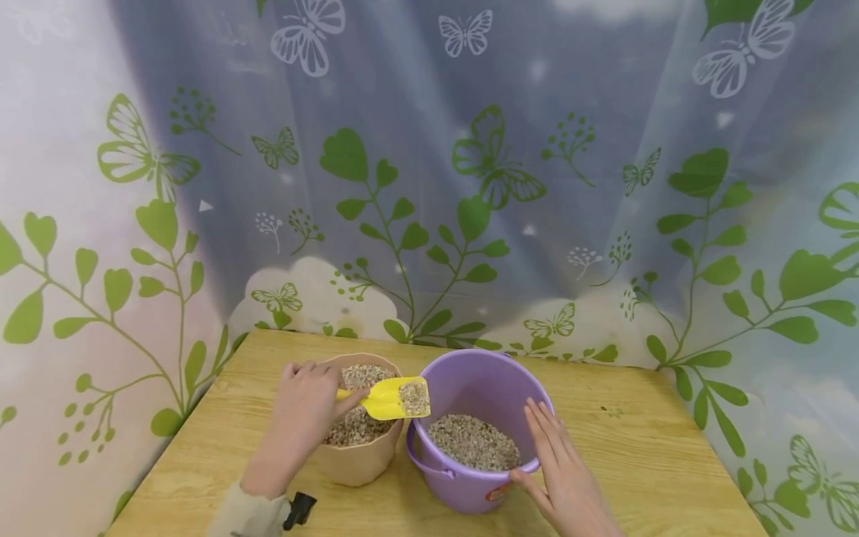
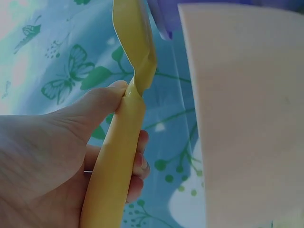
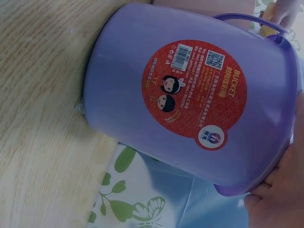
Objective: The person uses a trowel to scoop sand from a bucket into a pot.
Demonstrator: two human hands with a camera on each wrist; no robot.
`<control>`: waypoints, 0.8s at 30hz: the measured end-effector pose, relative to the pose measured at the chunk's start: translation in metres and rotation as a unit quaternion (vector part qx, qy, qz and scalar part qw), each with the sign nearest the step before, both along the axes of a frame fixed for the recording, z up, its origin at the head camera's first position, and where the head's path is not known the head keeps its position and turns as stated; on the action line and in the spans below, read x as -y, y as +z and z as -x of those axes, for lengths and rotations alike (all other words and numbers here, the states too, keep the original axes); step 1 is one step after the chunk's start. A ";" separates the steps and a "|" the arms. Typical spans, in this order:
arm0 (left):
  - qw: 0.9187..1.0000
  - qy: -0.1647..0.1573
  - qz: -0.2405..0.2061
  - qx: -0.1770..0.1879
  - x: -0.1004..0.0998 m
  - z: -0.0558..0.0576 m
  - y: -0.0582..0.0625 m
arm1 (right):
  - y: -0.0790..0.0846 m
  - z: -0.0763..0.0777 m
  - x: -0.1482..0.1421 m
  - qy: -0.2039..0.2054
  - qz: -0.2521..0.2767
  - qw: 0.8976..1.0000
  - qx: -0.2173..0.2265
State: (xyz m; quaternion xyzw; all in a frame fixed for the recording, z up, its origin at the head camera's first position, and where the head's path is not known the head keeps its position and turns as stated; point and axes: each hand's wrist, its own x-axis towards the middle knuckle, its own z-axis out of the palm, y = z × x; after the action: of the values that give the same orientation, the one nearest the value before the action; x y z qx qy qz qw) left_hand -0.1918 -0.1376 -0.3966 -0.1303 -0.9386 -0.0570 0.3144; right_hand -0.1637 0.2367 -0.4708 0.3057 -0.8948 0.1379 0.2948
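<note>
My left hand (image 1: pixel 305 403) grips the handle of a yellow toy shovel (image 2: pixel 116 152), thumb along its neck. The shovel's blade (image 1: pixel 385 397) carries a little coarse tan gravel (image 1: pixel 413 397) and reaches from over the beige pot (image 1: pixel 356 464) to the near-left rim of a purple bucket (image 1: pixel 463 488). Gravel fills much of the pot; a lower layer (image 1: pixel 474 441) covers the bucket's floor. With fingers straight, my right hand (image 1: pixel 564 470) rests against the bucket's right rim. A round red label (image 3: pixel 194 95) shows on the bucket's side in the right wrist view.
Pot and bucket stand side by side on a wooden table (image 1: pixel 644 447). The bucket's handle (image 1: pixel 426 459) hangs down on its left side, near the pot. Behind the table hangs a curtain (image 1: pixel 416 186) printed with leaves and butterflies.
</note>
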 end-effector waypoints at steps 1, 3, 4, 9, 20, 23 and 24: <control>1.000 0.000 0.004 -0.006 0.003 0.000 -0.001 | 0.000 0.000 0.000 0.002 0.001 1.000 -0.002; 1.000 0.000 0.011 -0.024 0.010 0.000 -0.004 | 0.000 0.000 0.000 0.006 0.004 1.000 -0.006; 0.999 0.000 0.014 -0.032 0.014 0.000 -0.005 | 0.000 0.000 0.000 0.006 0.004 1.000 -0.007; 0.998 0.005 0.032 -0.059 0.029 0.002 -0.007 | 0.000 0.000 0.000 0.002 0.004 1.000 -0.009; 0.986 0.011 0.132 -0.100 0.036 0.014 0.003 | 0.001 0.000 0.000 0.002 0.008 1.000 -0.008; 0.983 0.012 0.155 -0.103 0.034 0.020 0.008 | 0.001 0.000 0.001 0.004 0.008 1.000 -0.009; 0.982 0.013 0.161 -0.101 0.034 0.021 0.009 | 0.001 0.001 0.001 0.005 0.008 1.000 -0.009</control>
State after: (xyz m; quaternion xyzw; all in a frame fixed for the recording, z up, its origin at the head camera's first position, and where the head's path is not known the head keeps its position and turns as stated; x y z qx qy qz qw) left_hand -0.2132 -0.1714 -0.3873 -0.1726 -0.9003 0.1123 0.3835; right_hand -0.1643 0.2357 -0.4701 0.3088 -0.8894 0.1438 0.3048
